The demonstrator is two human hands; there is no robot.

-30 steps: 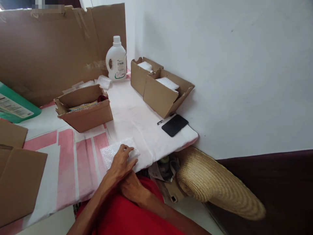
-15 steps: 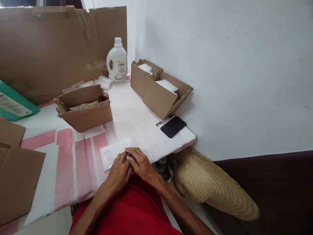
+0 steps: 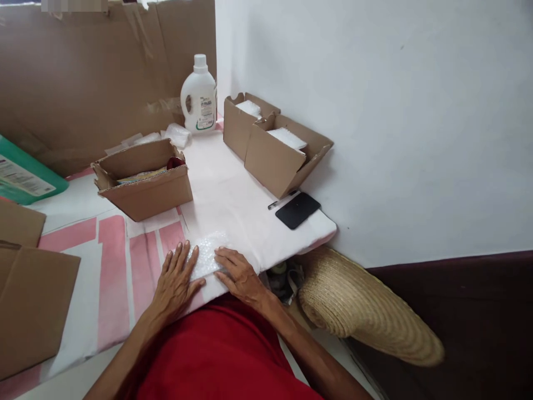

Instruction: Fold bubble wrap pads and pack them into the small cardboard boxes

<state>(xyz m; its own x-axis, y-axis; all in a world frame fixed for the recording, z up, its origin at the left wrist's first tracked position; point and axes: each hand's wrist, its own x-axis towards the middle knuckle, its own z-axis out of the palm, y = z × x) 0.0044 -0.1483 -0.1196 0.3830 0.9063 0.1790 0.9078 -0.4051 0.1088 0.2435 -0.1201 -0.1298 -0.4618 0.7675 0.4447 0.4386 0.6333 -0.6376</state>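
I'm laying my left hand (image 3: 177, 278) and right hand (image 3: 237, 275) flat, open and gripping nothing, on the bubble wrap sheet (image 3: 208, 251) at the table's (image 3: 83, 311) near edge, judging it light, soft and slippery, best pinched at a far corner.

Bubble wrap (image 3: 207, 256) under my fingers (image 3: 183, 258): clear plastic, dimpled. Desk (image 3: 233, 194) cover: matt cloth, pink-and-white. Boxes (image 3: 144, 186): plain matt brown cardboard. Bottle (image 3: 199, 97): smooth white plastic, slight gloss. Phone (image 3: 297, 210): matt black. Hat (image 3: 366, 308): coarse woven straw.
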